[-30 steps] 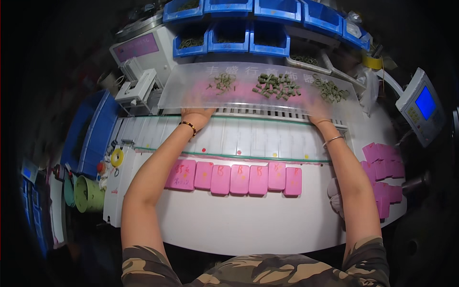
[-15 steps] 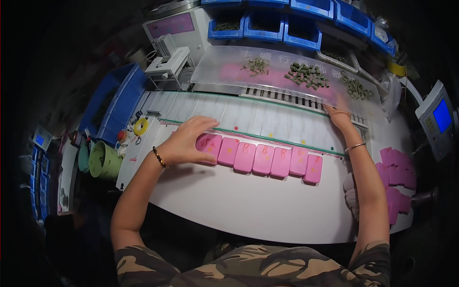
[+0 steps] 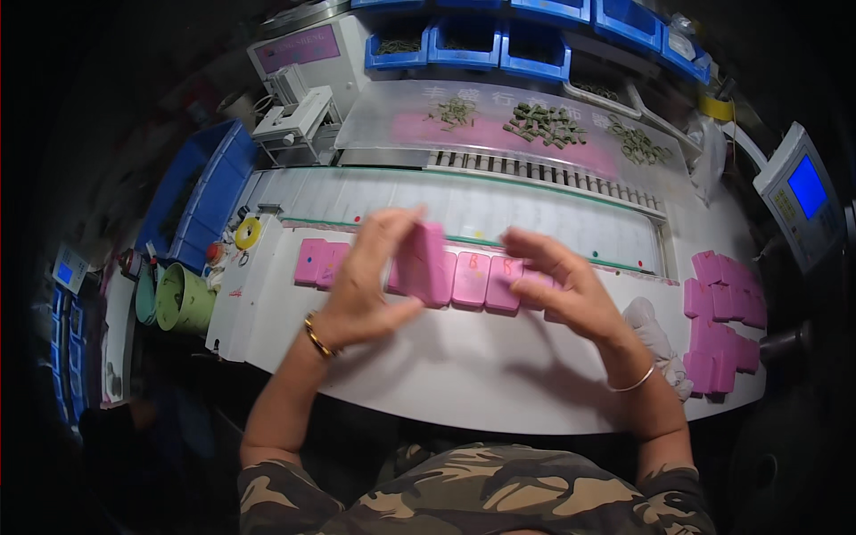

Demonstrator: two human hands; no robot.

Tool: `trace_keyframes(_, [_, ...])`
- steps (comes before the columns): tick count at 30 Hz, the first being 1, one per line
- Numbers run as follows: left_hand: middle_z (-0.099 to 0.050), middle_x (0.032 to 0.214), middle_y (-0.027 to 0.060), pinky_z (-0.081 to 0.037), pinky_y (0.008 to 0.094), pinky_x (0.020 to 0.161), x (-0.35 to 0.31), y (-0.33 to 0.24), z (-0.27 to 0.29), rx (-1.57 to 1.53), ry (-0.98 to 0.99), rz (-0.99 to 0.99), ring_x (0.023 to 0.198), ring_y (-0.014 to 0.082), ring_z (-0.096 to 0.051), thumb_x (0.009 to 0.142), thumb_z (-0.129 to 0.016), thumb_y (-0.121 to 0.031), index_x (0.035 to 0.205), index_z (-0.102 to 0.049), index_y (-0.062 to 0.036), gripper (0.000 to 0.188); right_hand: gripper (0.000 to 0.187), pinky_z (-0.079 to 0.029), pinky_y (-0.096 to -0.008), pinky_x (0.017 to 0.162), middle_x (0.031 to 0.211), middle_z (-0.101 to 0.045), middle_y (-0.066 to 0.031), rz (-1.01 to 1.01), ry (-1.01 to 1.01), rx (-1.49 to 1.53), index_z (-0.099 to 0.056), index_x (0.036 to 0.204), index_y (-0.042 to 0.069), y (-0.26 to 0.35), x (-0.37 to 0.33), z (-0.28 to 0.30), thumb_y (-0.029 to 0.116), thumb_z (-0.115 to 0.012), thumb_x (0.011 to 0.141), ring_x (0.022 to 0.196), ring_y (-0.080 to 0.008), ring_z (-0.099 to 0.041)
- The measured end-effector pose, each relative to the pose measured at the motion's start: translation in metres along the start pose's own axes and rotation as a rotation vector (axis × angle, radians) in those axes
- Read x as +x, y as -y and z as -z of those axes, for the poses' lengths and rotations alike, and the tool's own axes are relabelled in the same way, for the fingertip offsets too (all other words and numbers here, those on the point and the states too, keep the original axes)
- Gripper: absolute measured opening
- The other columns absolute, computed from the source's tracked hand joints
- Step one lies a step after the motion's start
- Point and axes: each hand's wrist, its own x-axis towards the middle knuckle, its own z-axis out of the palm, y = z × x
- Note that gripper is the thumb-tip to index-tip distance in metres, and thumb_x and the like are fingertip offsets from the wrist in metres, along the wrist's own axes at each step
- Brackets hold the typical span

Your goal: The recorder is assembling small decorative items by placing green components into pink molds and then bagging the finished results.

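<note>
My left hand (image 3: 357, 290) grips a flat pink block (image 3: 428, 265) between thumb and fingers, tipped up on edge above the work surface. To its right, my right hand (image 3: 575, 294) is open, fingers spread and curved, with nothing seen in it. It hovers at the right part of a row of rounded pink blocks (image 3: 471, 281), some with red marks on top, and hides several of them. At the row's left end lies another pink block (image 3: 309, 261). The row rests on a white tabletop (image 3: 392, 379) along a long pale panel with green glass edges (image 3: 357, 192).
Behind the panel, a translucent sheet (image 3: 374, 120) bears piles of small green pieces (image 3: 546, 123). Blue bins (image 3: 397, 58) line the back. At right are stacked pink blocks (image 3: 713, 348), white cloth gloves (image 3: 655, 339) and a blue-screened device (image 3: 802, 192); a green bucket (image 3: 183, 303) stands left.
My right hand has come back from the far sheet to the row of blocks. My left hand has moved right and now holds a pink block tipped up. The view has shifted slightly.
</note>
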Motion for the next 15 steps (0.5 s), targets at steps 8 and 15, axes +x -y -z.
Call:
trace_keyframes(8, [-0.044,0.134,0.0169,-0.037,0.0479,0.108,0.003,-0.054,-0.073,-0.269,0.047,-0.165,0.131,0.0372,-0.042,0.064,-0.082,-0.008,0.147,-0.033,-0.0057,0.096,0.074,-0.046,-0.0347,0.096,0.125,-0.053,-0.0087,0.067,-0.042,0.422,-0.043,0.137,0.005,-0.012,-0.025,-0.024,0.014,-0.083,0.076,0.115,-0.0201,-0.054])
trace_keyframes(15, [-0.04,0.146,0.0184,-0.042,0.0407,0.108,0.007,-0.058,-0.087,-0.679,0.228,0.174,0.128,0.0286,-0.051,0.069,-0.085,-0.011,0.154,-0.013,-0.0029,0.112,0.08,-0.042,-0.0405,0.103,0.131,-0.046,-0.0106,0.458,-0.08,-0.236,-0.047,0.135,0.008,0.004,-0.038,-0.018,0.019,-0.086,0.066,0.123,-0.0278,-0.047])
